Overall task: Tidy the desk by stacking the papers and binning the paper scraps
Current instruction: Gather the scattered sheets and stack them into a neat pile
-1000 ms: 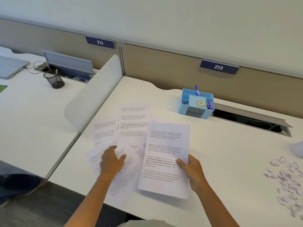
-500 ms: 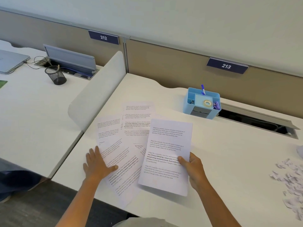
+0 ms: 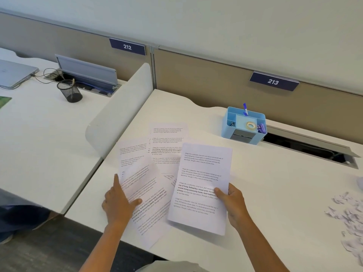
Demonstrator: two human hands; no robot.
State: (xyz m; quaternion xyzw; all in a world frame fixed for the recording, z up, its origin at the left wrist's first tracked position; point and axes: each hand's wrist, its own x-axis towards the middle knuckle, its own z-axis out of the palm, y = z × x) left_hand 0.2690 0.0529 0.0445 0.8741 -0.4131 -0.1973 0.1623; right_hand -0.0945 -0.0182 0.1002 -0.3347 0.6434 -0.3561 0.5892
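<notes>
Several printed sheets lie fanned on the white desk (image 3: 265,193). My right hand (image 3: 232,203) grips one printed sheet (image 3: 204,185) by its right edge, thumb on top, and holds it slightly above the others. My left hand (image 3: 117,203) pinches the left edge of another sheet (image 3: 141,177), thumb on the print and fingers behind, so that this edge curls up off the desk. Two more sheets (image 3: 169,140) lie flat behind. A heap of torn white paper scraps (image 3: 349,218) sits at the desk's right edge. No bin is in view.
A blue desk organiser (image 3: 243,124) with tape and a pen stands at the back, beside an open cable slot (image 3: 308,148). A white divider (image 3: 117,114) separates the left desk, which carries a mesh pen cup (image 3: 69,91) and a laptop (image 3: 13,73).
My left hand slid left off the top of the fanned sheets to their left edge and took hold of one, lifting that edge. My right hand kept its sheet.
</notes>
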